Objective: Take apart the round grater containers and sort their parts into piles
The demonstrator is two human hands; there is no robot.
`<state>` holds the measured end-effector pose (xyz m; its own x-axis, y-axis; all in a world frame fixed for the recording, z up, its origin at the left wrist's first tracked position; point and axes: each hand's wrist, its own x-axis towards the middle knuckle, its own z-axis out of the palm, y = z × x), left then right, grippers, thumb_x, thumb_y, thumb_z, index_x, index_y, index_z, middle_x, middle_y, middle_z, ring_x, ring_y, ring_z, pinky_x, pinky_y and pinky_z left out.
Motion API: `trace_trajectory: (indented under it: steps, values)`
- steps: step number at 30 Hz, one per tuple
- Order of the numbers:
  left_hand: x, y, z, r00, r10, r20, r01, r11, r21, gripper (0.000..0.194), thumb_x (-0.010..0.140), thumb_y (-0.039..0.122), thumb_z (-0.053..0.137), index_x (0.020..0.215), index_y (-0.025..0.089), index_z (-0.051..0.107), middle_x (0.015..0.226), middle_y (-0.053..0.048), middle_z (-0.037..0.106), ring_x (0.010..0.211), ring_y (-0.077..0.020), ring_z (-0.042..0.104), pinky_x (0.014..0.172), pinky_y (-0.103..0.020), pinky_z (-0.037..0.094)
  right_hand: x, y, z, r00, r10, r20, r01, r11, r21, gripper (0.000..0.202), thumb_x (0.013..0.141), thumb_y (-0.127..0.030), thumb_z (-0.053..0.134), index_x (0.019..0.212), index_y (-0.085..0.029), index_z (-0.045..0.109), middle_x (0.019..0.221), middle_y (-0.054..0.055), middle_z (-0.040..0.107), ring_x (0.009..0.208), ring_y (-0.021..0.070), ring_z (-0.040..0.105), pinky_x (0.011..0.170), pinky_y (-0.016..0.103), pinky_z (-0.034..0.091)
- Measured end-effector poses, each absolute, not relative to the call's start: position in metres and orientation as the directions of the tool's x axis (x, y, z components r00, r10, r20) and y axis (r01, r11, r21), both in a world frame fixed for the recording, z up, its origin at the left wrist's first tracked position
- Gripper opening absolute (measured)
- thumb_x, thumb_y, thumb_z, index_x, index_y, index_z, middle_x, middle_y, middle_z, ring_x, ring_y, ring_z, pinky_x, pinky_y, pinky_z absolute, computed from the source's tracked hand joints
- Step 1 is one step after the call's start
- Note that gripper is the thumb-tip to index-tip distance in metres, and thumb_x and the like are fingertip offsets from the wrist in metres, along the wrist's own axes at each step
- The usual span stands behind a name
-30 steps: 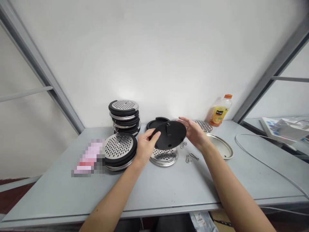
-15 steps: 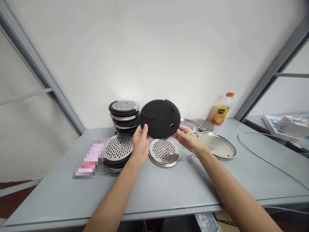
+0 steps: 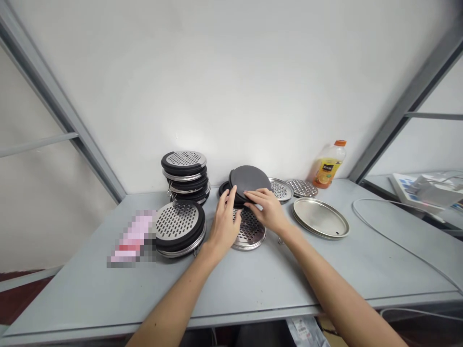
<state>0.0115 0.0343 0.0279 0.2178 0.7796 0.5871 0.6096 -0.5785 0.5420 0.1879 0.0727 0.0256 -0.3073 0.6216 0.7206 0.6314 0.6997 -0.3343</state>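
Note:
A round black disc (image 3: 251, 179) is tilted above the grater plates, its smooth face toward me. My right hand (image 3: 265, 207) pinches its near edge. At its left front edge is my left hand (image 3: 224, 217), fingers apart, the fingertips by the rim. Below both hands lies a stack of perforated metal plates (image 3: 249, 236), partly covered by them. Another black round piece (image 3: 224, 189) shows behind the left fingers. To the left sits a black-rimmed grater stack (image 3: 177, 221).
A taller grater stack (image 3: 186, 159) stands at the back left. Shallow metal lids (image 3: 320, 217), round graters (image 3: 302, 188), a juice bottle (image 3: 327, 166) and a white cable (image 3: 398, 241) are on the right. A pixelated pink item (image 3: 133, 236) lies left.
The black disc has been turned over, from its underside with slots to its smooth face, and lowered slightly. My left hand has opened away from its edge.

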Motion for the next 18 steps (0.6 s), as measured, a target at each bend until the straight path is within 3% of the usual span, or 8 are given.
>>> trace_trajectory:
  steps: [5,9,18]
  values:
    - [0.005,0.042,0.016,0.262,0.824,0.502,0.655,-0.534,0.535,0.056,0.088,0.006,0.039,0.143,0.019,0.037,0.156,-0.013,0.023,0.143,-0.027,0.026,0.113,-0.045,0.033,0.177,0.074,0.017,-0.441,0.609,0.66,0.648,0.724,-0.236,0.03,0.091,-0.029,0.053,0.118,-0.023,0.065,0.113,0.006,0.07,0.096,0.0265,0.055,0.088,0.046,0.048]
    - [0.003,0.049,0.009,0.27,0.845,0.462,0.684,-0.506,0.526,0.053,0.087,0.005,0.041,0.139,0.013,0.044,0.15,-0.016,0.037,0.137,-0.0259,0.037,0.111,-0.044,0.037,0.176,0.073,0.016,-0.455,0.617,0.642,0.65,0.723,-0.234,0.029,0.091,-0.027,0.055,0.117,-0.022,0.066,0.111,0.006,0.07,0.098,0.0261,0.055,0.089,0.046,0.047]
    - [0.0,0.058,0.006,0.148,0.856,0.495,0.75,-0.424,0.508,0.037,0.088,0.011,0.051,0.123,0.018,0.061,0.135,-0.014,0.053,0.123,-0.0277,0.052,0.103,-0.044,0.045,0.186,0.078,0.018,-0.375,0.596,0.71,0.651,0.715,-0.256,0.028,0.081,-0.036,0.068,0.105,-0.024,0.07,0.105,0.007,0.071,0.109,0.0287,0.056,0.097,0.049,0.044]
